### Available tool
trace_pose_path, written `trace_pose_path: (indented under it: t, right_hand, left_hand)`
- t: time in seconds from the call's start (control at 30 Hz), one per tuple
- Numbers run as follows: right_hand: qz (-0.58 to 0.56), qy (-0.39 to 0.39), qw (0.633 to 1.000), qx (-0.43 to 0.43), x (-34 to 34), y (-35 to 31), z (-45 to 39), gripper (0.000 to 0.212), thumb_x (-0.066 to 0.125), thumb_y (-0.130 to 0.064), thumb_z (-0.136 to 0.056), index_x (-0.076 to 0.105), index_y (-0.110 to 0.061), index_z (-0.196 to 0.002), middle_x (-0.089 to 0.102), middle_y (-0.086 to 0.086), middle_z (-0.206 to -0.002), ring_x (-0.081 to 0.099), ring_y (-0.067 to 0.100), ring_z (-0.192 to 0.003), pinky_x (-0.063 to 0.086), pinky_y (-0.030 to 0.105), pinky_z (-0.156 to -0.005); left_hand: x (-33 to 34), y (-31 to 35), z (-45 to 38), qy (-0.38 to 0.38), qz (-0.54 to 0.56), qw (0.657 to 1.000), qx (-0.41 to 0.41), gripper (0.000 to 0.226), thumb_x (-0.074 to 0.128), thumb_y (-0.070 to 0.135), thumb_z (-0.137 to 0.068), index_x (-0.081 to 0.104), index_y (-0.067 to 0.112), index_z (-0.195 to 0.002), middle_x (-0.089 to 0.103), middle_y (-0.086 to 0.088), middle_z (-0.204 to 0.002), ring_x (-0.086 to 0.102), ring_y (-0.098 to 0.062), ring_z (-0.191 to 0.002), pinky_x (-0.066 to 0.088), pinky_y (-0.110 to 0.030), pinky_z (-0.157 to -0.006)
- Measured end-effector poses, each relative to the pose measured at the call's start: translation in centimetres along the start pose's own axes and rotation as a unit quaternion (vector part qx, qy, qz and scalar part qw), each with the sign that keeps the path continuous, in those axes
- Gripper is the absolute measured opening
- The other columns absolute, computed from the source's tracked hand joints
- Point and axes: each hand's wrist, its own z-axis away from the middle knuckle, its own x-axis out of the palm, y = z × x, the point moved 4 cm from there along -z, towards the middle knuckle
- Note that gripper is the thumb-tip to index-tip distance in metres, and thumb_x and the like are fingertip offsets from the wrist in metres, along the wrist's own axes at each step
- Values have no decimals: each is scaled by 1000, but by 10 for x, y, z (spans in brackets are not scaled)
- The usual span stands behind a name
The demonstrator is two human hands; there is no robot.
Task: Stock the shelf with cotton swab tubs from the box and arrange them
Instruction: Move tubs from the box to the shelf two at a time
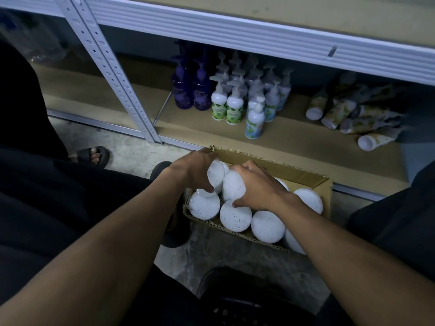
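Observation:
An open cardboard box (313, 178) sits on the floor in front of the bottom shelf (294, 140). Several round white cotton swab tubs fill it, among them one at the front (235, 216). My left hand (200, 170) grips a tub (215, 174) lifted above the box's left end. My right hand (256, 187) grips another tub (233, 185) right beside it; the two tubs touch. Both tubs lie tilted, their round ends toward me.
Purple pump bottles (190, 90) and white pump bottles (235, 104) stand on the bottom shelf. White tubes (348, 116) lie toppled to their right. A white perforated upright (113, 74) rises at left. A sandalled foot (94, 155) rests on the concrete floor.

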Motion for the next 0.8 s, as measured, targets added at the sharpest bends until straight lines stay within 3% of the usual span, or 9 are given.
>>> trace_pose_path:
  t: [0.17, 0.3, 0.47, 0.7, 0.8]
  right_hand:
    - [-26, 47, 999, -11, -33, -5, 5, 98, 88, -45, -64, 39, -34, -149, 31, -3, -142, 43, 25, -127, 49, 42, -96]
    - [-32, 63, 997, -32, -66, -11, 15, 99, 88, -46, -64, 40, -33, -149, 35, -5, -138, 43, 22, -128, 47, 43, -100]
    - [-5, 99, 994, -47, -124, -20, 38, 100, 87, -46, -68, 37, -32, -154, 37, -3, -146, 39, 17, -134, 37, 25, -98]
    - [34, 155, 986, -46, -184, -35, 83, 93, 81, -51, -74, 37, -37, -154, 39, -4, -149, 37, 16, -137, 38, 31, -101]
    - [31, 184, 982, -41, -202, -39, 101, 90, 80, -52, -73, 40, -38, -152, 42, -5, -149, 38, 17, -138, 37, 30, -97]
  left_hand:
    - [-34, 8, 5, 36, 7, 999, -3, 101, 86, 47, -51, 46, 24, -141, 51, -2, -134, 52, -27, -121, 48, -41, -99]
    - [-69, 21, 16, 54, -6, 998, 8, 97, 87, 47, -60, 46, 22, -144, 49, -4, -140, 50, -24, -125, 44, -37, -103]
    - [-112, 42, 40, 94, 3, 995, 31, 91, 85, 48, -66, 48, 20, -144, 51, -2, -143, 50, -20, -126, 44, -34, -103]
    - [-163, 75, 61, 139, -35, 988, 57, 91, 77, 66, -63, 51, 27, -141, 55, 4, -138, 54, -17, -123, 46, -30, -97]
    - [-187, 95, 73, 141, -63, 985, 74, 74, 75, 65, -65, 59, 29, -128, 61, 5, -122, 58, -18, -111, 49, -31, -88]
